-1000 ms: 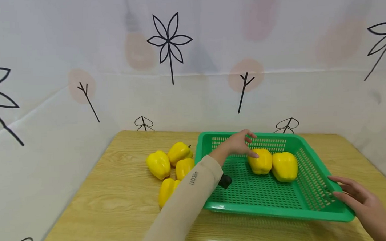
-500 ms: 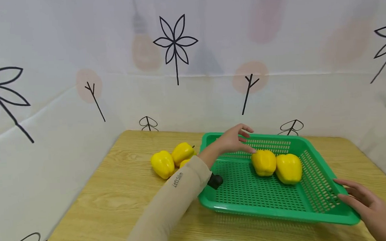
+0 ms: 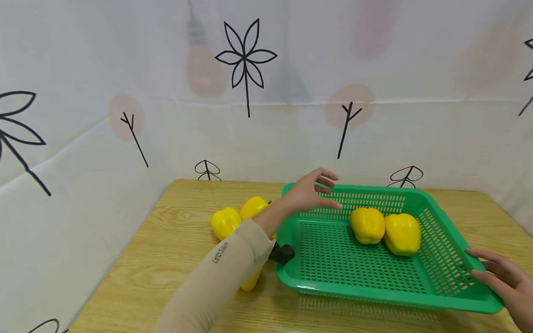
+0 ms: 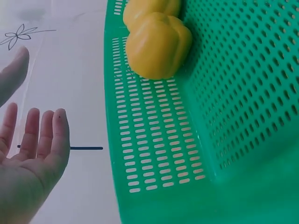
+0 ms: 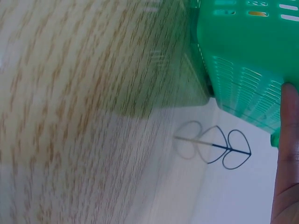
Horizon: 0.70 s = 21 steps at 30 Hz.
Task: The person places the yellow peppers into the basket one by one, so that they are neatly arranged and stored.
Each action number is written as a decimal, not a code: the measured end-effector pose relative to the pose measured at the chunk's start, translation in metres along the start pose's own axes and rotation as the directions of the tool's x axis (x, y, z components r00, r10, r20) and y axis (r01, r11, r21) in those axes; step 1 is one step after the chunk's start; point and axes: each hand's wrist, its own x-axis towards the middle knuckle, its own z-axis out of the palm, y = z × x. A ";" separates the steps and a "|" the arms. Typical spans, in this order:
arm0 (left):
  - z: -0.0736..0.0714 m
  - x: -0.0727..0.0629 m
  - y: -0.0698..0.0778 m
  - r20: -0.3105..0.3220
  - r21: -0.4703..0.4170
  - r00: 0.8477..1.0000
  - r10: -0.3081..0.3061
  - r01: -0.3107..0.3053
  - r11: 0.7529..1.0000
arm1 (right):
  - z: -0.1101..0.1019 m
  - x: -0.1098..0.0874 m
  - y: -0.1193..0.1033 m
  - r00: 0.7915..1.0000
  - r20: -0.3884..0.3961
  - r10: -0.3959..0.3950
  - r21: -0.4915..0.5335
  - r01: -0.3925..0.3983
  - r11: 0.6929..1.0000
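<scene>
Two glossy, lobed yellow peppers [image 3: 368, 225] are sitting inside the slotted green basket [image 3: 377, 294]; other peppers [image 3: 226, 223] are lying left of it. Above the basket, the left hand [image 3: 306, 193] is holding nothing, fingers spread; the right hand [image 3: 517, 284] is gripping the rim. Only the left wrist view is showing a palm [image 4: 28, 179].

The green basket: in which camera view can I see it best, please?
The head view: there the green basket shows nearly whole, open top included. The left wrist view shows only part of its rim and inside; the right wrist view, part of its outside.
</scene>
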 end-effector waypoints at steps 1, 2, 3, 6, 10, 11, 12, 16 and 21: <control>-0.002 -0.002 0.001 0.002 -0.008 1.000 0.011 -0.011 1.000 | 0.000 0.000 0.000 1.000 0.000 -0.001 -0.003 0.001 1.000; -0.003 -0.004 0.001 0.002 -0.014 1.000 0.022 -0.022 1.000 | 0.000 0.000 0.000 1.000 0.000 -0.001 -0.006 0.001 1.000; -0.005 -0.005 0.002 0.001 -0.022 1.000 0.031 -0.031 0.999 | 0.000 0.000 0.000 1.000 -0.001 -0.001 -0.015 0.001 1.000; -0.011 -0.011 0.002 -0.002 -0.032 0.999 0.053 -0.053 0.998 | 0.000 0.001 0.000 1.000 -0.001 -0.004 -0.026 0.004 1.000; -0.021 -0.018 0.000 -0.013 -0.019 0.997 0.070 -0.070 0.997 | 0.000 0.001 0.001 1.000 -0.005 -0.009 -0.029 0.008 1.000; -0.024 -0.020 -0.001 -0.016 -0.014 0.997 0.076 -0.076 0.997 | 0.000 0.002 0.001 1.000 -0.006 -0.009 -0.029 0.008 1.000; -0.026 -0.021 -0.002 -0.020 -0.011 0.996 0.081 -0.081 0.997 | 0.000 0.002 0.001 1.000 -0.009 -0.011 -0.028 0.011 1.000; -0.035 -0.028 -0.008 -0.040 -0.003 0.994 0.097 -0.098 0.995 | 0.001 0.001 0.001 1.000 -0.016 -0.013 -0.030 0.012 0.999; -0.046 -0.039 -0.019 -0.056 0.009 0.992 0.114 -0.114 0.993 | 0.001 0.001 0.001 1.000 -0.016 -0.010 -0.021 0.009 1.000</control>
